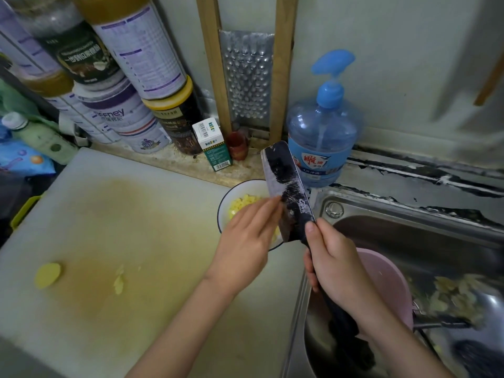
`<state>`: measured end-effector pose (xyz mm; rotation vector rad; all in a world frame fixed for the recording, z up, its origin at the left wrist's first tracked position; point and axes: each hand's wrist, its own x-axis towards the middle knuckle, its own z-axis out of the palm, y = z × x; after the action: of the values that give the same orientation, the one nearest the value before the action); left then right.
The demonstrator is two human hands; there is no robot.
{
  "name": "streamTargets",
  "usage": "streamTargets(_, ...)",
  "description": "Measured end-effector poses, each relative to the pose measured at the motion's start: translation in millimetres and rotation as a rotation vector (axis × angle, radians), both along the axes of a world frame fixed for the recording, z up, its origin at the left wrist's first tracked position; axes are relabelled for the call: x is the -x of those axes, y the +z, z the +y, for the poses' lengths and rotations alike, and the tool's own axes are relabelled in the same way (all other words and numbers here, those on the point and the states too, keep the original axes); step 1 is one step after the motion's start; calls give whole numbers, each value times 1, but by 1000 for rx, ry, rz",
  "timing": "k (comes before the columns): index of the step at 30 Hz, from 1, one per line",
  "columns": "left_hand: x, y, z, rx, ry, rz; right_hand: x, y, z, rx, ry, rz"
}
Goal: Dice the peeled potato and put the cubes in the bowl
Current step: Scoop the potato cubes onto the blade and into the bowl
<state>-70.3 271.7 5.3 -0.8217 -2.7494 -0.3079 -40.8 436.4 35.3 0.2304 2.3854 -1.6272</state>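
A view from above a kitchen counter. In the centre right of the frame, the right hand (335, 266) wraps its curled fingers around the dark handle of a cleaver (286, 186), thumb lying along the top near the blade. The broad rectangular blade is dark and scuffed, with a pale ground edge, and tilts upward over a bowl (226, 197). The left hand (245, 236) reaches in from below with straight fingers held together, their tips touching the flat of the blade. The bowl is round and white with a thin dark rim, sits at the right edge of the cutting board (136, 214), and holds small pale yellow potato cubes (242, 203). The board is a large white plastic slab with a wide yellowish-brown stain. On it, at lower left, lies a round flat potato slice (48, 274), and near the middle a few thin potato scraps (119, 282). At right is a stainless steel sink (436, 241) containing a smooth pink basin (387, 274). Along the wall at the top stand stacked cylindrical tins (136, 50), a wood-framed metal grater (246, 77) and a clear blue pump bottle (321, 143).
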Motion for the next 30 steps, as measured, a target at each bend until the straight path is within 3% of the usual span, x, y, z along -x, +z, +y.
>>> streamTargets(8,-6,9,-13,54,181,-76,2,2,3,-87,32,41)
streamTargets(12,-5,1,-18,216,361,-194,2,-1,5,-124,35,77)
streamTargets(15,-2,-6,-15,261,369,-276,1,-5,7,-133,34,87)
streamTargets(17,1,-8,-8,205,349,-322,-1,-5,7,-135,34,86)
streamTargets(22,5,-5,-5,-180,260,-400,-4,-6,9,-133,41,92)
streamTargets(27,8,6,-27,-300,298,-262,-6,-1,14,-155,88,108)
streamTargets(30,10,13,-30,-299,301,-206,-5,4,15,-310,194,195)
